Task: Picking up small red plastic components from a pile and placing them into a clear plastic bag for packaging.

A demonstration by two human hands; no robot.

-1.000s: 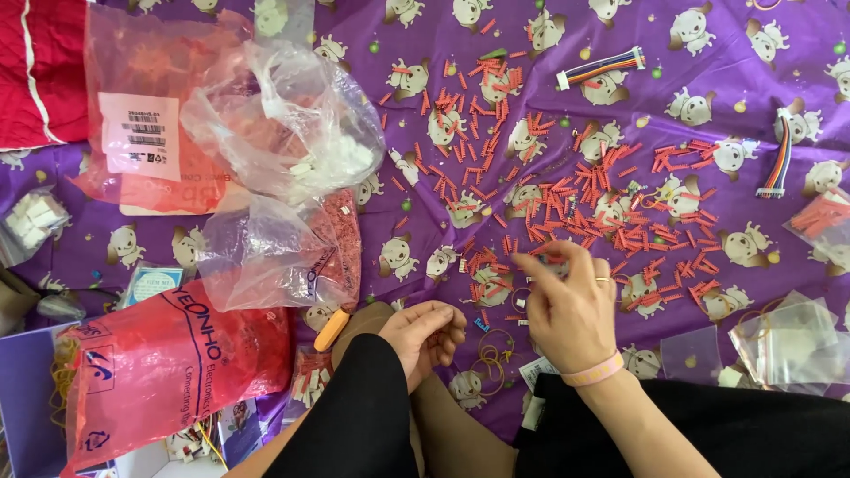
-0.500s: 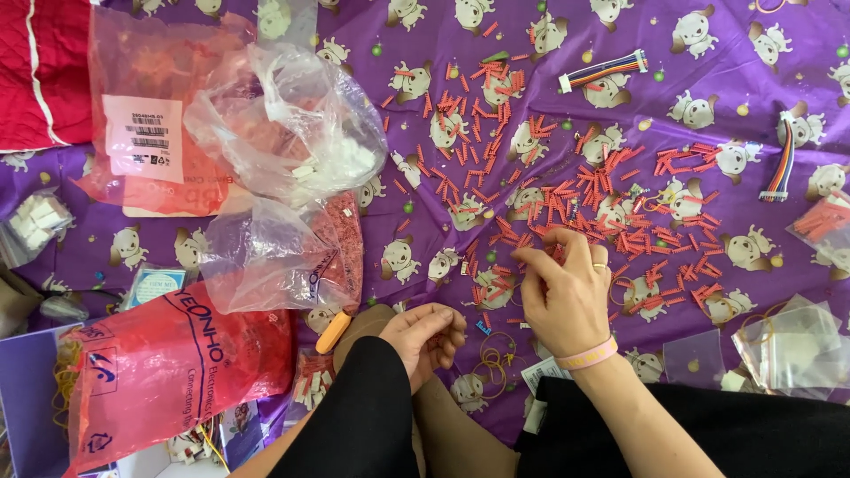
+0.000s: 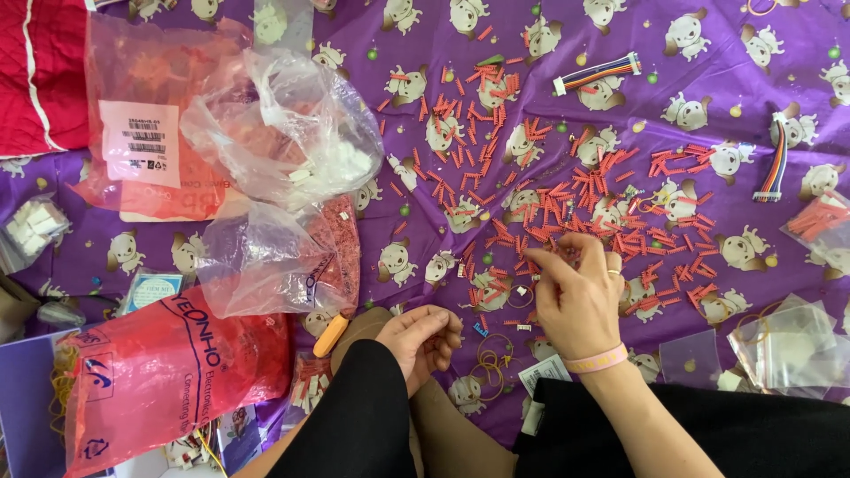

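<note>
Several small red wire pieces [image 3: 567,190] lie scattered over a purple cloth printed with cartoon dogs [image 3: 708,53]. My right hand [image 3: 575,296], with a ring and a pink wristband, rests on the cloth at the near edge of the pile, its fingertips pinched on some red pieces. My left hand [image 3: 425,341] lies palm up and loosely cupped near my knee, in a black sleeve. I cannot tell whether it holds anything. A few rubber bands [image 3: 491,363] lie between the hands.
Clear plastic bags [image 3: 274,133] and red bags [image 3: 159,372] pile up on the left. Two rainbow ribbon cables [image 3: 598,73] [image 3: 775,168] lie at the back and right. Small zip bags [image 3: 788,341] sit at the right. An orange cylinder [image 3: 330,335] lies near my left hand.
My right hand has slid left and slightly forward along the near edge of the pile, fingers pinching at the red pieces. My left hand has stayed in place.
</note>
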